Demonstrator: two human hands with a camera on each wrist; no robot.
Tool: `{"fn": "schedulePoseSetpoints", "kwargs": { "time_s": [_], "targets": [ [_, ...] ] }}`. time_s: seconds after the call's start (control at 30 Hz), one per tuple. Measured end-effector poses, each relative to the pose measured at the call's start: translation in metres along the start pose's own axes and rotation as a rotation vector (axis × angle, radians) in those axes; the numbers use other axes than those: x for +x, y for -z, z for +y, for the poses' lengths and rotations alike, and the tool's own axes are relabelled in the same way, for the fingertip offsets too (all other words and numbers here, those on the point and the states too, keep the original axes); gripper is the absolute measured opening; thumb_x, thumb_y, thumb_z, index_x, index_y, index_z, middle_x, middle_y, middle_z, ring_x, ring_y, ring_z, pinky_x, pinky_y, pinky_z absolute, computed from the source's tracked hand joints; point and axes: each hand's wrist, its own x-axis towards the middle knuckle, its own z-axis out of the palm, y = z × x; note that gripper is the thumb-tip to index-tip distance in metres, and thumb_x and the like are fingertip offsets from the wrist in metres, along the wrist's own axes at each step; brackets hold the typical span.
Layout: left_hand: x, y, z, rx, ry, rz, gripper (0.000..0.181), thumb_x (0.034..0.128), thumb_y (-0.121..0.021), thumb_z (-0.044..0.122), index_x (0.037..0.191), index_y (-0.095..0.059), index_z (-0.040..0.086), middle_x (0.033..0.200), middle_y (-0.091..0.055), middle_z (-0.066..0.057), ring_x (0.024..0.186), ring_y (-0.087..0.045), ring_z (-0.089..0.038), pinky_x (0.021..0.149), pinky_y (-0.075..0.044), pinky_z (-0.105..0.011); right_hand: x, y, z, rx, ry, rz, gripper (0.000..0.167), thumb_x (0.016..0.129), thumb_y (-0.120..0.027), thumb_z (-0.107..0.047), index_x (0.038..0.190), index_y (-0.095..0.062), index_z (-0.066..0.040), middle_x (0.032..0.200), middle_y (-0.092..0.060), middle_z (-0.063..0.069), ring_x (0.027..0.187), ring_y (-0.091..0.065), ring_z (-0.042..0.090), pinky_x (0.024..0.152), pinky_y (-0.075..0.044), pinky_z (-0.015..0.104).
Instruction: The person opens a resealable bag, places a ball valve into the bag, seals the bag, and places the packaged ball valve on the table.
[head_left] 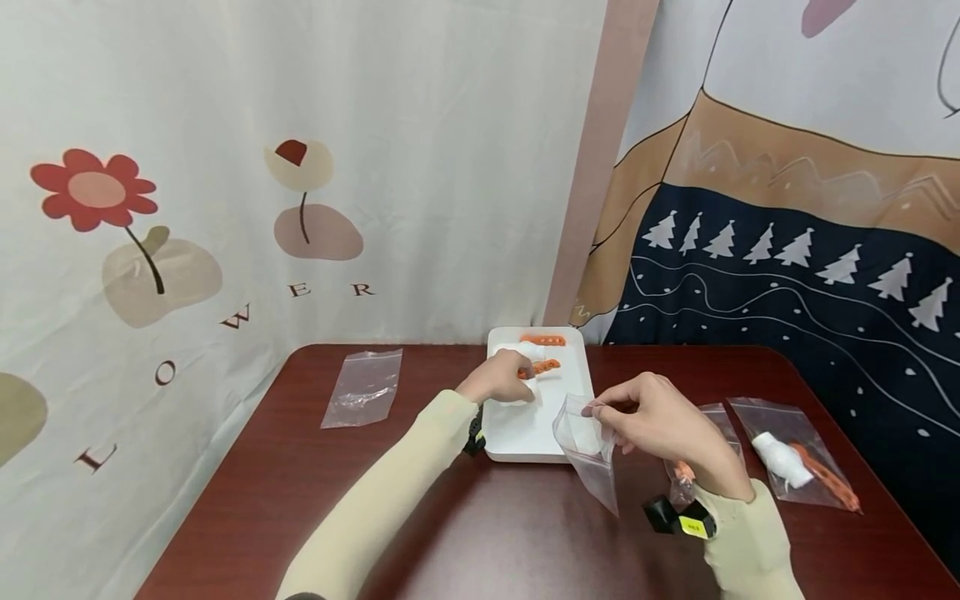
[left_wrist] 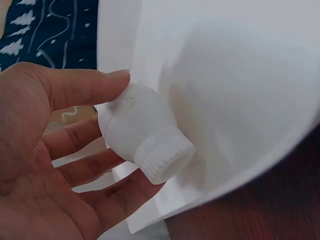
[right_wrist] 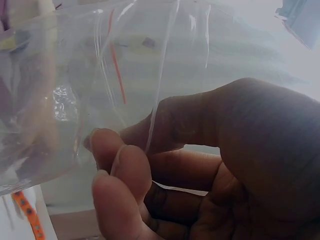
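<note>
My left hand (head_left: 498, 377) reaches into a white tray (head_left: 536, 433). In the left wrist view, its thumb and fingers hold a white rounded piece (left_wrist: 137, 122) with a short ribbed, hollow neck. Two orange strips with holes lie in the tray: one strip (head_left: 543, 340) near the far edge, the other strip (head_left: 547, 366) beside my left fingers. A clear zip bag (head_left: 592, 467) hangs from my right hand (head_left: 660, 417), which pinches it near its opening. The bag's film (right_wrist: 50, 110) fills much of the right wrist view.
A flat clear bag (head_left: 363, 387) lies on the brown table (head_left: 300, 500) at left. On the right, another bag (head_left: 757, 408) contains a white piece (head_left: 782, 460) and an orange strip (head_left: 828, 479). My right hand partly covers a further bag with something orange (head_left: 683, 472). Printed curtains (head_left: 450, 167) hang behind.
</note>
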Motion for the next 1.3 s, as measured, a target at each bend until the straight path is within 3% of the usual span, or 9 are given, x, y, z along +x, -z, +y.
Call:
{"fn": "schedulePoseSetpoints", "kwargs": {
  "time_s": [0.1,0.27,0.43,0.6,0.83,1.03,1.3],
  "targets": [
    [-0.005,0.005,-0.002,-0.046,-0.021,0.034,0.015,0.0806,-0.083,0.015,0.092,-0.073,0.012,0.084,-0.065,-0.001,0.074,-0.053,-0.014,0.064,-0.046,-0.025,0.001,0.0,0.0,0.006,0.001,0.0,0.017,0.096,-0.069,-0.016,0.106,-0.08,-0.01,0.066,-0.064,0.001,0.054,-0.064,0.018,0.052,-0.052,0.027],
    [-0.013,0.012,-0.001,-0.125,-0.026,0.124,0.028,0.0833,-0.083,0.023,0.108,-0.074,0.013,0.109,-0.072,-0.002,0.088,-0.061,-0.015,0.073,-0.051,-0.029,0.003,-0.003,-0.001,0.016,0.0,-0.012,0.016,0.096,-0.069,-0.015,0.105,-0.081,-0.01,0.065,-0.064,0.001,0.054,-0.063,0.018,0.051,-0.052,0.028],
    [-0.025,0.018,0.005,-0.22,-0.012,0.216,0.032,0.0851,-0.082,0.025,0.114,-0.074,0.013,0.118,-0.071,-0.003,0.093,-0.065,-0.017,0.072,-0.053,-0.028,0.006,-0.008,-0.001,0.038,0.012,-0.041,0.016,0.096,-0.067,-0.012,0.104,-0.081,-0.009,0.067,-0.067,0.004,0.054,-0.063,0.017,0.049,-0.051,0.027],
    [-0.036,0.021,0.006,-0.34,-0.022,0.298,0.034,0.0856,-0.081,0.026,0.117,-0.075,0.015,0.123,-0.071,-0.005,0.102,-0.07,-0.022,0.074,-0.058,-0.03,0.008,-0.014,-0.003,0.043,0.023,-0.051,0.017,0.096,-0.066,-0.011,0.101,-0.081,-0.009,0.066,-0.067,0.007,0.053,-0.061,0.016,0.049,-0.051,0.027],
    [-0.055,0.024,0.01,-0.458,-0.012,0.395,0.033,0.0834,-0.084,0.027,0.114,-0.078,0.016,0.12,-0.073,-0.005,0.11,-0.07,-0.025,0.079,-0.06,-0.036,0.01,-0.024,-0.005,0.06,0.03,-0.075,0.016,0.097,-0.066,-0.012,0.097,-0.082,-0.009,0.062,-0.063,0.0,0.052,-0.062,0.018,0.05,-0.052,0.028],
    [-0.072,0.028,0.018,-0.568,-0.088,0.47,0.027,0.0826,-0.085,0.022,0.109,-0.08,0.017,0.116,-0.075,0.0,0.1,-0.072,-0.02,0.073,-0.062,-0.031,0.013,-0.033,-0.009,0.061,0.028,-0.073,0.019,0.097,-0.064,-0.01,0.092,-0.082,-0.012,0.06,-0.063,-0.001,0.05,-0.062,0.015,0.049,-0.052,0.029],
    [-0.101,0.036,0.035,-0.773,-0.146,0.546,0.032,0.0813,-0.086,0.015,0.112,-0.077,0.013,0.109,-0.076,-0.007,0.087,-0.074,-0.015,0.076,-0.061,-0.028,0.014,-0.04,-0.014,0.131,0.025,-0.058,0.023,0.095,-0.06,-0.008,0.091,-0.082,-0.01,0.06,-0.064,0.0,0.049,-0.062,0.011,0.054,-0.058,0.033]
  ]
}}
